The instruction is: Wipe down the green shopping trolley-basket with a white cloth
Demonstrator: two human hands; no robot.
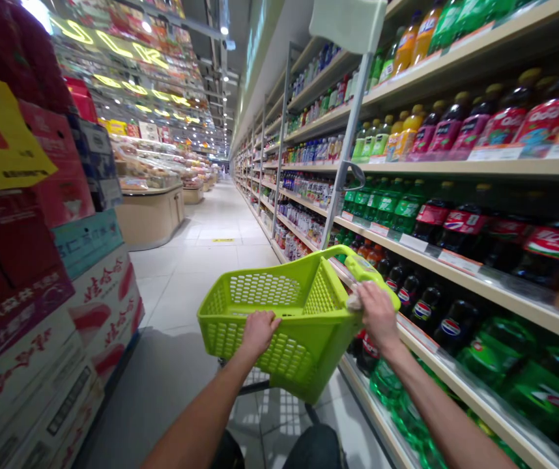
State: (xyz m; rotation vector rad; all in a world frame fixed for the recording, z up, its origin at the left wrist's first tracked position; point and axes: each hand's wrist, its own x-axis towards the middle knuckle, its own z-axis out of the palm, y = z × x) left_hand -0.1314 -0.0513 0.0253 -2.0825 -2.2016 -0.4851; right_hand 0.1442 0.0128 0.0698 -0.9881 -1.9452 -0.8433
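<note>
A lime-green plastic shopping cart (309, 355) stands sideways in front of my knees, its basket holding nothing that I can see. My left hand (258, 331) is closed over the near side rim of the basket. At the cart's right end, my right hand (376, 312) wraps around the green push handle. Something small and whitish (354, 299) shows at the edge of my right fingers; what it is I cannot make out. The cart's handle end is close to the shelf of soda bottles.
Tall shelves (455, 260) packed with soda bottles line the right side. Stacked drink cartons (98, 306) rise on the left, with a yellow price sign (0, 133) above. A white tiled aisle (215, 218) runs ahead past a rounded wooden display counter (150, 215).
</note>
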